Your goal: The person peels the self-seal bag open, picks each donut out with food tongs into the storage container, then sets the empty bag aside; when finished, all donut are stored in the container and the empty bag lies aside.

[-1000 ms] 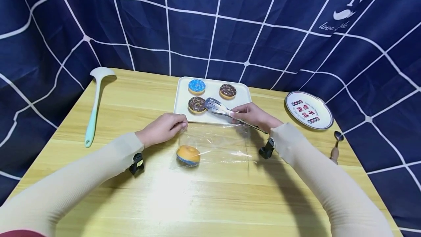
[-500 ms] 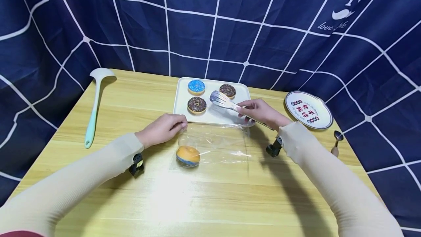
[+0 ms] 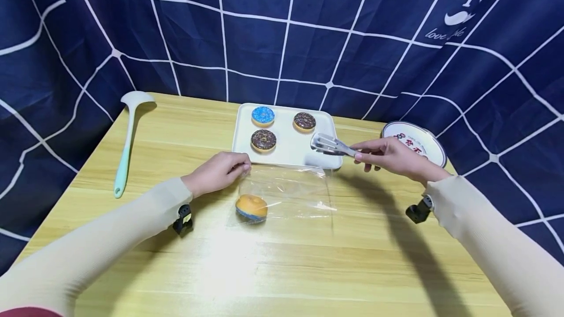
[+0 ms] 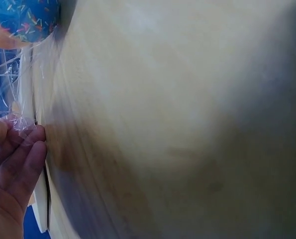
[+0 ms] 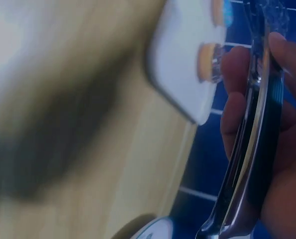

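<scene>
My left hand [image 3: 219, 172] pinches the edge of a clear plastic bag [image 3: 295, 187] at its upper left corner; the left wrist view shows the film between thumb and fingers. Inside the bag, at its lower left, a blue-iced donut [image 3: 251, 207] lies tilted, blue side down. My right hand [image 3: 387, 154] grips metal tongs [image 3: 330, 144], whose slotted heads hover over the right part of a white tray [image 3: 291, 153] with nothing between them. On that tray sit a blue sprinkled donut [image 3: 263, 116] and two chocolate donuts, one front left [image 3: 263, 140] and one back right [image 3: 304, 122].
A ladle [image 3: 128, 146] with a mint handle lies at the table's left. A round plate with red lettering [image 3: 434, 148] stands at the right, partly behind my right hand. The spoon there is hidden by the right arm. Blue gridded cloth [image 3: 260, 28] hangs behind the table.
My right hand has moved right with the tongs, away from the front chocolate donut to the tray's right side. The left hand and the bag stay in place.
</scene>
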A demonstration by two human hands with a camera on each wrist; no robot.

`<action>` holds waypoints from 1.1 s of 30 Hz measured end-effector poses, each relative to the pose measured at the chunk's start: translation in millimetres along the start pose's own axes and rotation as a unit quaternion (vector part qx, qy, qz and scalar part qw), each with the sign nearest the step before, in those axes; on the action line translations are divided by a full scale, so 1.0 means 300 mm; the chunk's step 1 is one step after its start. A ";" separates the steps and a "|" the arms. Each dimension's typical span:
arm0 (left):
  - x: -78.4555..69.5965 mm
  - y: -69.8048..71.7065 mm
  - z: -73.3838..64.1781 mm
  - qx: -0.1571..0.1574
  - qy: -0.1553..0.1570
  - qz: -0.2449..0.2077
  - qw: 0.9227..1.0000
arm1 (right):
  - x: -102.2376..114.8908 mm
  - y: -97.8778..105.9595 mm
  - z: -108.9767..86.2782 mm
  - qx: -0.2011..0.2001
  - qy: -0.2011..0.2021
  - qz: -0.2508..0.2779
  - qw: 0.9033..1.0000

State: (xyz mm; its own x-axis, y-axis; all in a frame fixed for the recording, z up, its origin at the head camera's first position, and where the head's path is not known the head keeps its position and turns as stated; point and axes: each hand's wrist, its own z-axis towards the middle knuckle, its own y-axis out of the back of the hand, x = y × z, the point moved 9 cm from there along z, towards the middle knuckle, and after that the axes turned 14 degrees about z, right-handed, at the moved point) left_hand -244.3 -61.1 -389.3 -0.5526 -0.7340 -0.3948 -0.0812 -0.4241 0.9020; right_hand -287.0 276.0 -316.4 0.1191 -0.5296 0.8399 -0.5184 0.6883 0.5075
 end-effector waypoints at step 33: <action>0.002 0.005 0.001 0.001 0.000 0.003 1.000 | -0.044 -0.246 -0.198 0.067 0.140 -0.076 0.985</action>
State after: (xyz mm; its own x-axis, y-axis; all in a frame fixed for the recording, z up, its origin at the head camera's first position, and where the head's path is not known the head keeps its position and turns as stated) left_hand -245.0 -62.1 -388.1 -0.5525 -0.7365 -0.3902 -0.0807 -0.4187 0.9045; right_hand -200.0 261.6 -353.6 0.4220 -0.4511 0.7864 -0.5824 0.5299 0.6165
